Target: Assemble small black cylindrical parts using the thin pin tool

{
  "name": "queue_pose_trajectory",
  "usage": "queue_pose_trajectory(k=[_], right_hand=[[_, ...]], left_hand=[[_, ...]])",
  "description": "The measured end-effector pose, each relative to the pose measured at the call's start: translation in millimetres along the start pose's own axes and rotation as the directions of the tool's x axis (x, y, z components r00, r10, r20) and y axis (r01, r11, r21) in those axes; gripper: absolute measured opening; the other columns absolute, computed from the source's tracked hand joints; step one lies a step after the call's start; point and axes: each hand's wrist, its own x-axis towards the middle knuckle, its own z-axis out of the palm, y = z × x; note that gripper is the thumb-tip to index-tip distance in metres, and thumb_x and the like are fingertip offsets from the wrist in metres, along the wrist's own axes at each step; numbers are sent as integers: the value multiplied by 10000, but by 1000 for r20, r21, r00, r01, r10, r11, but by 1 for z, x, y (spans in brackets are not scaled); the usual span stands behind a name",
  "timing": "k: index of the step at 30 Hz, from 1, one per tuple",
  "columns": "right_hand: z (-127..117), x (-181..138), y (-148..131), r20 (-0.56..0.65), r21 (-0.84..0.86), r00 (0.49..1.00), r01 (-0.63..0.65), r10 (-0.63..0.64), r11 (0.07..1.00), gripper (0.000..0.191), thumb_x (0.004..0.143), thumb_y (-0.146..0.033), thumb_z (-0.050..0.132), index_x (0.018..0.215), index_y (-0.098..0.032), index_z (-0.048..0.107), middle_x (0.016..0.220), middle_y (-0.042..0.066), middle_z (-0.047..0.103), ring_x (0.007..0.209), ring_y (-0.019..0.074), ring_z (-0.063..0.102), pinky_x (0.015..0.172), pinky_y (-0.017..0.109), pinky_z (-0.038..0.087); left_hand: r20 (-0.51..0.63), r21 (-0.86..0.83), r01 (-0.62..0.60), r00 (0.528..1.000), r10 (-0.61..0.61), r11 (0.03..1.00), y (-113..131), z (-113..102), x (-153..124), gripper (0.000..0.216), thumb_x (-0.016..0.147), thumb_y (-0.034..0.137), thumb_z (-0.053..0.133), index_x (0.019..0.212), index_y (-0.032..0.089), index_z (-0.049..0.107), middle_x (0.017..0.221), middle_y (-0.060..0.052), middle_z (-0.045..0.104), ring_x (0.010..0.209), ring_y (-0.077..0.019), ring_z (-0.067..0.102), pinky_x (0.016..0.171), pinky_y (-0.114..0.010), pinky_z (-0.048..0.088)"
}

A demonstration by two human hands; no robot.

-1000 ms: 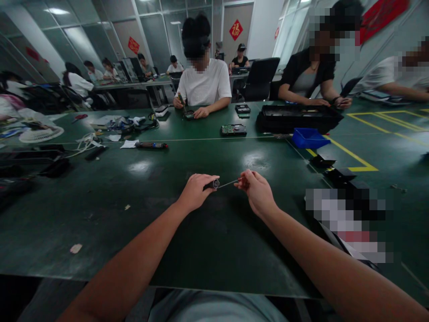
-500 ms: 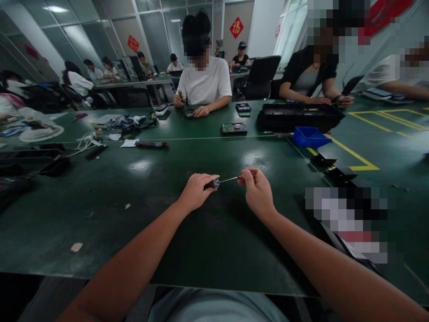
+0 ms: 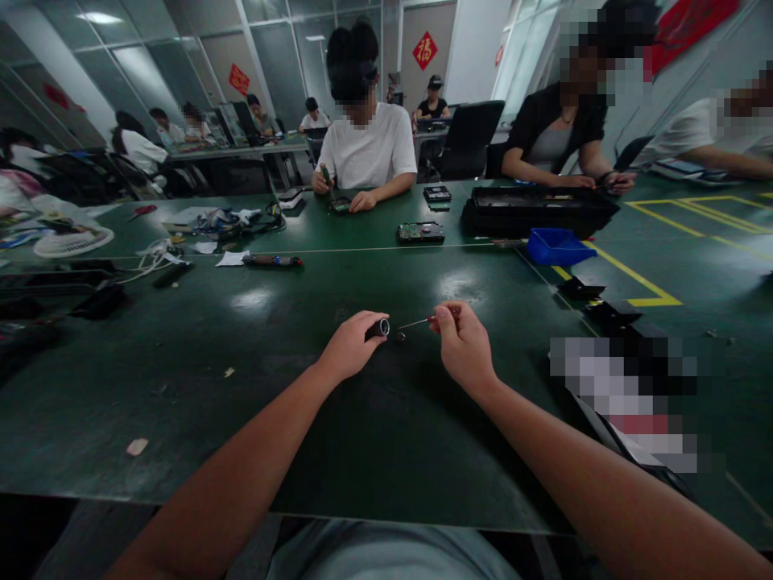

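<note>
Between the thumb and fingers of my left hand (image 3: pixel 349 346) is a short black cylinder (image 3: pixel 378 329) with a bright metal ring at its open end, facing right. My right hand (image 3: pixel 465 342) is closed around the red handle of a thin screwdriver (image 3: pixel 416 323), whose shaft points left. The tip is a little apart from the cylinder's mouth. Just below the tip, a small round dark piece (image 3: pixel 401 336) with a shiny edge shows over the green table (image 3: pixel 386 451); I cannot tell whether it rests there or is falling.
Ahead lie a hard drive (image 3: pixel 421 233), a long black housing (image 3: pixel 537 211) and a blue bin (image 3: pixel 559 246). A dark tool (image 3: pixel 273 260) and a cable (image 3: pixel 150 256) are at the left. Across the table a person in a white shirt (image 3: pixel 368 145) works on another drive.
The small round piece has come out of the cylinder's end and is now below the screwdriver tip. The tip has left the cylinder, whose end now looks hollow.
</note>
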Motion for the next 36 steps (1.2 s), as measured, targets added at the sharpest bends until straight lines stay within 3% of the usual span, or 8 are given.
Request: queue_pose_trajectory(k=[9, 14, 18, 21, 25, 29, 33, 36], right_hand=[[0, 0, 2, -47, 62, 999, -6, 9, 998, 242, 997, -429, 474, 982, -221, 596, 830, 48, 707, 776, 212, 680, 732, 371, 511], [-2, 1, 2, -93, 78, 996, 15, -8, 997, 230, 1001, -424, 479, 995, -228, 601, 851, 43, 703, 806, 211, 683, 754, 378, 518], [-4, 2, -1, -81, 99, 997, 23, -15, 995, 218, 1004, -407, 477, 991, -225, 597, 853, 48, 700, 809, 208, 683, 762, 380, 522], [-4, 3, -1, -94, 107, 995, 37, -27, 994, 207, 1006, -392, 474, 999, -222, 592, 844, 44, 695, 798, 202, 680, 758, 378, 523], [-4, 5, 0, -158, 123, 985, 95, -75, 988, 195, 1002, -385, 483, 994, -223, 592, 826, 29, 692, 770, 195, 680, 734, 373, 526], [-3, 5, 2, -176, 128, 980, 112, -89, 985, 188, 1003, -376, 488, 997, -224, 598, 814, 21, 687, 760, 191, 683, 722, 367, 524], [-4, 5, 3, -160, 136, 983, 111, -88, 985, 184, 1003, -374, 493, 998, -224, 599, 823, 22, 692, 763, 189, 686, 720, 363, 528], [-5, 5, 2, -145, 142, 986, 106, -85, 984, 187, 1004, -375, 491, 1002, -223, 599, 841, 29, 699, 773, 188, 689, 724, 361, 534]], left_hand=[[-92, -115, 52, 994, -63, 992, 8, -1, -2, 460, 979, 264, 539, 1433, 220, 476, 1407, -103, 562, 1298, -262, 530, 1115, -462, 418], [-77, -174, 149, 983, -164, 973, 16, -1, 0, 371, 973, 397, 544, 1284, 194, 523, 1097, -80, 652, 952, -219, 630, 846, -365, 524], [-5, -86, 125, 992, -125, 988, 20, -2, 7, 345, 923, 501, 612, 1076, 192, 607, 944, -59, 661, 810, -206, 614, 722, -335, 502], [36, 5, 48, 998, -49, 999, 24, -2, 15, 246, 917, 411, 633, 1031, 192, 637, 971, -64, 683, 861, -218, 632, 768, -350, 500], [180, 191, -24, 984, -11, 981, 30, 2, 27, 237, 940, 289, 557, 1120, 203, 686, 1087, -83, 694, 987, -239, 645, 864, -373, 499], [295, 386, -51, 953, -71, 921, 33, 12, 34, 364, 950, 399, 560, 1246, 225, 681, 1129, -108, 691, 1004, -289, 649, 786, -395, 515], [290, 425, -79, 956, -53, 902, 32, 15, 38, 320, 966, 385, 534, 1141, 206, 732, 1066, -127, 706, 962, -295, 656, 730, -394, 503], [229, 307, -3, 971, -71, 952, 21, 5, 38, 276, 953, 369, 562, 1054, 211, 764, 1045, -124, 727, 949, -289, 660, 753, -408, 487]])
